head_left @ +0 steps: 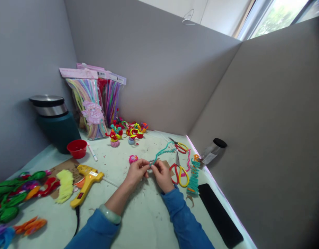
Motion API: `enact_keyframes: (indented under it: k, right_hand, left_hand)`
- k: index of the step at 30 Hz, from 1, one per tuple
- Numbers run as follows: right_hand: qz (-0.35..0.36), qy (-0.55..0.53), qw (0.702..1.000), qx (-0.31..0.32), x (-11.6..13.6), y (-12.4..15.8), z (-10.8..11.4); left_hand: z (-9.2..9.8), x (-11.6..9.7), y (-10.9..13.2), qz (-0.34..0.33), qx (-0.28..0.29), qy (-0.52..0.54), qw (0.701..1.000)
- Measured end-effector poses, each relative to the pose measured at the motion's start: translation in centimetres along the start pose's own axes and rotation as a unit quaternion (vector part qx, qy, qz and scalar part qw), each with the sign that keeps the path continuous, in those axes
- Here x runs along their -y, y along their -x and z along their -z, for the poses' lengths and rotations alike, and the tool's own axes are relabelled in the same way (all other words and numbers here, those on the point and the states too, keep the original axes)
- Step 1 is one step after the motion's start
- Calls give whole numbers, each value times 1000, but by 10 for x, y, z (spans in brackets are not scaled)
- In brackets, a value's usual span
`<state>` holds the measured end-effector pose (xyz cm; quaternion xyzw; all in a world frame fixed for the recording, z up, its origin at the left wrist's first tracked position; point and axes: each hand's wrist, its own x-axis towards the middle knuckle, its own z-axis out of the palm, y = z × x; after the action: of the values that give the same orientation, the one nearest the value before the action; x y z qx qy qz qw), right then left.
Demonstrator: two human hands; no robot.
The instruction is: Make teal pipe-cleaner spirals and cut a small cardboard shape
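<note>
Pinching teal strand [160, 153] with fingers [143, 162], left hand [136, 173] and right hand [162, 175] nearly touching; scissors [178, 164] between right hand and worktop's [141, 221] right edge.

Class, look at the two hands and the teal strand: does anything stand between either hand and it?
Nothing visible does: the left hand and right hand both pinch the teal strand at its near end. The nearest scissors lie to the right of the right hand, out of the way.
</note>
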<state>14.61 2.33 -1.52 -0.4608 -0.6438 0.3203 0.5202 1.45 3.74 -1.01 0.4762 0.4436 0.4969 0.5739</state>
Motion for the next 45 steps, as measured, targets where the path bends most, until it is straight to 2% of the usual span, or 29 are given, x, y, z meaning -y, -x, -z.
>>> enact_keyframes:
  k: [5,11,15,20,25,28,30,34,38,42,45]
  right_hand:
    - [59,123,990,-20,3,2,1]
    - [127,180,975,-19,1,4,0]
    - [113,189,975,-14,0,4,-1]
    - [88,180,979,-23,-3,4,-3]
    - [110,176,978,-37,-4,4,-4]
    - [120,192,973,-50,-4,5,-5]
    - [117,182,975,-55,-4,5,-6]
    - [70,133,987,-63,-5,5,-7]
    - [37,102,992,-65,-6,5,-8]
    - [53,127,988,-70,-5,5,-8]
    - [100,167,979,-57,-3,5,-8]
  left_hand:
    - [2,8,-1,-27,-19,-83,996]
    - [2,8,-1,-37,-17,-75,996]
    - [2,4,-1,-21,-10,-51,998]
    - [2,0,2,-66,-15,-93,993]
    - [0,3,3,-91,-22,-125,988]
    - [-2,5,3,-71,-40,-111,990]
    - [-4,5,2,-34,-41,-61,997]
    - [-7,-1,5,37,-10,67,997]
    - [-8,-4,7,52,-11,91,994]
    - [-6,2,4,41,-17,35,998]
    - [-5,6,4,-20,-58,-77,995]
